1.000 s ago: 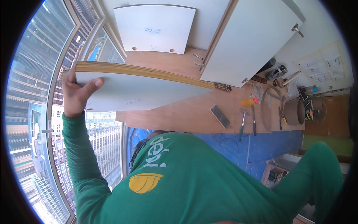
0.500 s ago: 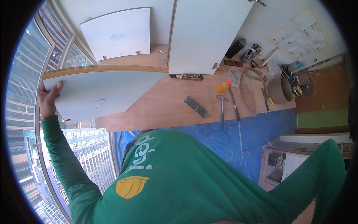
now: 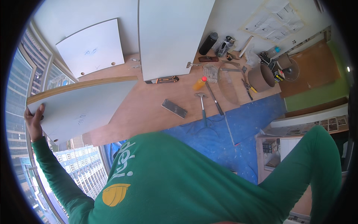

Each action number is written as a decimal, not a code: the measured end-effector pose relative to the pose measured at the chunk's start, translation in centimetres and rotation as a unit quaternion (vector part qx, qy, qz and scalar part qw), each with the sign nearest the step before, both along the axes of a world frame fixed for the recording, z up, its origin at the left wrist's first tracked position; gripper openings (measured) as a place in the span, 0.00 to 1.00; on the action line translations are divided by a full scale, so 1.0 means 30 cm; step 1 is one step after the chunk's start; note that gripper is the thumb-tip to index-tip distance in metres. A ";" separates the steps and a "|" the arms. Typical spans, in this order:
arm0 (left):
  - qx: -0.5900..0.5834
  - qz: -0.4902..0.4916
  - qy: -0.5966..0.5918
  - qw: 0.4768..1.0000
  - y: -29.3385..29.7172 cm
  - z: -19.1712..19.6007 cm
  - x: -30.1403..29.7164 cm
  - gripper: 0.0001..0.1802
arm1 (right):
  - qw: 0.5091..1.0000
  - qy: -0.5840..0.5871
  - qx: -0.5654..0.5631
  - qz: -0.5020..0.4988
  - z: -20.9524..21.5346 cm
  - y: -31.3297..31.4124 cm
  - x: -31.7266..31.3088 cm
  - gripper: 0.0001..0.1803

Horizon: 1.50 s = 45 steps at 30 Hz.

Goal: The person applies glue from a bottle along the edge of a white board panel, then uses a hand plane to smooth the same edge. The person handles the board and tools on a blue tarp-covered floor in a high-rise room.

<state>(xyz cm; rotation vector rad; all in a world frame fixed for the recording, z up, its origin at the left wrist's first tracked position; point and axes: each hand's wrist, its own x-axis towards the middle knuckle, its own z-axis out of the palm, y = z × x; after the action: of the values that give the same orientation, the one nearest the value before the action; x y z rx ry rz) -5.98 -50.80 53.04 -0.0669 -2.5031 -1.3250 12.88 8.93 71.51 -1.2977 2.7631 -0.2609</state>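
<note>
White laminate panel (image 3: pixel 82 110) with a raw plywood edge fills the left of the frame, lower and further left than a second ago, so it seems to be swinging away from the floor. Left hand (image 3: pixel 34 121), at the far left, has its fingers clamped on the panel's end. Right hand is out of view. Hammer (image 3: pixel 202 104) lies centre, on the brown floor (image 3: pixel 149 108)
</note>
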 end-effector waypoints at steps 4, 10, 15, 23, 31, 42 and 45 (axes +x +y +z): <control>-0.002 0.014 0.005 1.000 0.010 -0.002 0.012 0.27 | 1.000 0.000 0.002 -0.006 -0.006 0.011 -0.014 0.12; -0.004 0.007 0.014 1.000 -0.004 -0.002 0.016 0.25 | 1.000 -0.005 0.004 -0.013 -0.011 0.014 -0.004 0.12; 0.006 0.005 0.019 1.000 -0.032 -0.009 0.014 0.25 | 1.000 -0.006 0.003 -0.013 -0.010 0.011 -0.001 0.12; 0.018 0.010 0.011 1.000 -0.058 -0.021 0.004 0.25 | 1.000 -0.008 0.010 -0.014 0.002 0.007 0.002 0.12; 0.003 0.030 0.004 1.000 -0.084 -0.025 0.004 0.26 | 1.000 -0.008 0.008 -0.018 -0.003 0.008 0.011 0.12; 0.014 0.026 0.020 0.999 -0.026 0.001 0.024 0.26 | 1.000 -0.002 0.007 -0.016 -0.009 0.004 0.034 0.13; 0.003 0.019 0.014 1.000 -0.025 0.006 0.026 0.26 | 1.000 0.000 0.003 -0.013 -0.004 0.009 0.039 0.13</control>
<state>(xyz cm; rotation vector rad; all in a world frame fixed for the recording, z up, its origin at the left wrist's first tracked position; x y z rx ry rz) -5.21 -51.56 53.23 -0.0357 -2.4632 -1.3079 14.04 9.20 71.38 -1.2611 2.7811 -0.2535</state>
